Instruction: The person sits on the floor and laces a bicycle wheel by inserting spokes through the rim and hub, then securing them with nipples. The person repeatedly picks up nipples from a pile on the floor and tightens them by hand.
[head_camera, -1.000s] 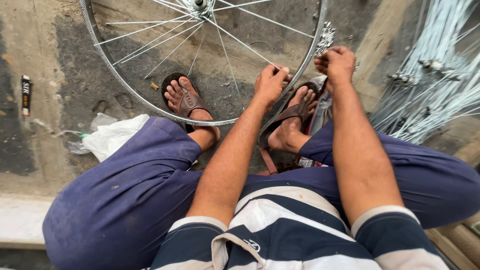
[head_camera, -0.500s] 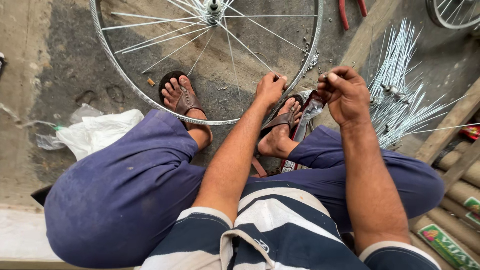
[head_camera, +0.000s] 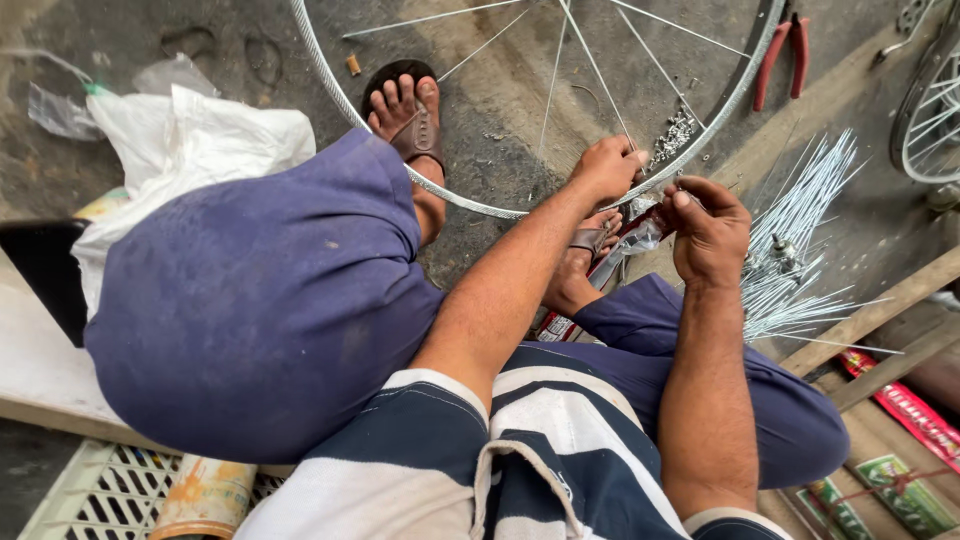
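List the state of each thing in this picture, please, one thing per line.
wheel rim: lying flat on the ground, only partly spoked
left hand: closed on the rim's edge
right hand: curled shut on a small item that cannot be made out
loose spokes: piled on the ground, unfitted
red-handled pliers: lying on the ground, not held
white plastic bag: crumpled

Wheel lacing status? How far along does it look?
Done: several spokes already run inside the rim. In hand: left hand grips the rim's near edge; right hand is closed beside it, what it pinches is not clear. Left: wide gaps between fitted spokes, a bundle of loose spokes on the floor, small nipples piled by the rim.
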